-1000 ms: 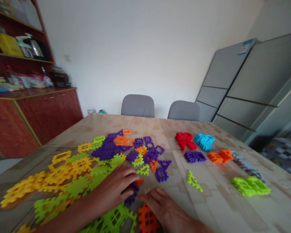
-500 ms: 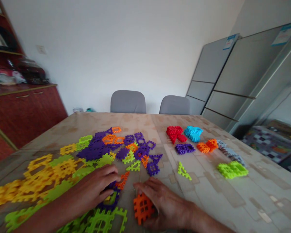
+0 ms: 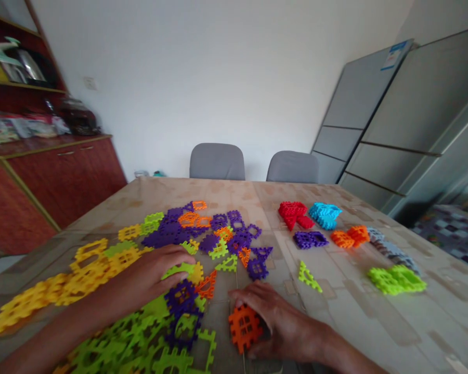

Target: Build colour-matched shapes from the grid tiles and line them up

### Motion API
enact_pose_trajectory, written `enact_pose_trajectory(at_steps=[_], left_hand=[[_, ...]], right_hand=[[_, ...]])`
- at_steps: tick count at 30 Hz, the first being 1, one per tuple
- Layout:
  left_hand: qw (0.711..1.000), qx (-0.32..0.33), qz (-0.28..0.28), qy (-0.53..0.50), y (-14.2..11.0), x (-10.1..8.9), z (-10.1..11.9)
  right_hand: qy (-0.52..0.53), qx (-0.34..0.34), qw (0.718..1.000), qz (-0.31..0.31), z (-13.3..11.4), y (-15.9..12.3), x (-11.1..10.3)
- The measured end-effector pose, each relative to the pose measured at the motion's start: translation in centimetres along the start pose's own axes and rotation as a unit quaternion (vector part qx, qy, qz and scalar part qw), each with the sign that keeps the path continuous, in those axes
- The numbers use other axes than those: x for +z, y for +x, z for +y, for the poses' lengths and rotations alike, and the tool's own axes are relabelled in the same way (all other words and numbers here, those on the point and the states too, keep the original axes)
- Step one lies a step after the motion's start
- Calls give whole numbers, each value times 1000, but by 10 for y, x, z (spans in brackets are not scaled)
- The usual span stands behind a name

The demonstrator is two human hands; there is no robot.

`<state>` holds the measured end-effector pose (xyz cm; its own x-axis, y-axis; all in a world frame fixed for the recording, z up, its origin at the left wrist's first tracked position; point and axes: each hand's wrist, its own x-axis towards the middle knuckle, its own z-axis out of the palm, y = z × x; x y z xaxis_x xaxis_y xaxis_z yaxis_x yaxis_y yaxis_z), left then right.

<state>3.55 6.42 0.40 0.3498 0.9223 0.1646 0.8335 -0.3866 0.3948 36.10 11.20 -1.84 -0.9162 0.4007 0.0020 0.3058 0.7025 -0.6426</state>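
Observation:
My right hand [image 3: 275, 319] rests on the table with thumb and fingers closed around an orange square interlocking piece [image 3: 245, 328] with a window grid. It may be a small stack; the palm hides its far side. My left hand [image 3: 171, 265] reaches over the heap, its fingers curled on a lime-green interlocking piece [image 3: 181, 270] beside a yellow one [image 3: 197, 272]. Just below that hand lie purple square pieces [image 3: 182, 296], partly over the lime-green heap [image 3: 140, 335]. An orange triangular piece [image 3: 206, 285] lies between my hands.
Yellow pieces [image 3: 89, 275] spread along the left, purple ones [image 3: 169, 231] farther back. On the right stand sorted groups: red [image 3: 292, 213], light blue [image 3: 324, 215], purple [image 3: 310, 239], orange [image 3: 349, 237], grey [image 3: 393, 252] and lime green [image 3: 395, 280]. Two grey chairs [image 3: 217, 161] stand behind the table.
My left hand has moved up off the purple pieces onto the lime-green one. My right hand still holds the orange piece. The view has shifted slightly left.

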Motion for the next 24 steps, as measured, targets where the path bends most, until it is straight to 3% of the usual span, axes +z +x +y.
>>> enact_pose_trajectory(at_steps=[4,8,11,18,24], left_hand=[[999,17,30,1,-1,11,6],[999,13,33,-4,4,15,0],[999,-12,29,12,21,6,-25],[995,-78,37,50,82,-19,-87],[996,-70,-31,43,118,-21,-115]], right_hand=[[26,-9,1000,-1,0,-3,-4],[36,1,997,64,4,0,-12],[5,12,994,104,7,7,-13],[-10,-2,992,125,9,17,-6],[-5,-4,992,124,11,19,-5]])
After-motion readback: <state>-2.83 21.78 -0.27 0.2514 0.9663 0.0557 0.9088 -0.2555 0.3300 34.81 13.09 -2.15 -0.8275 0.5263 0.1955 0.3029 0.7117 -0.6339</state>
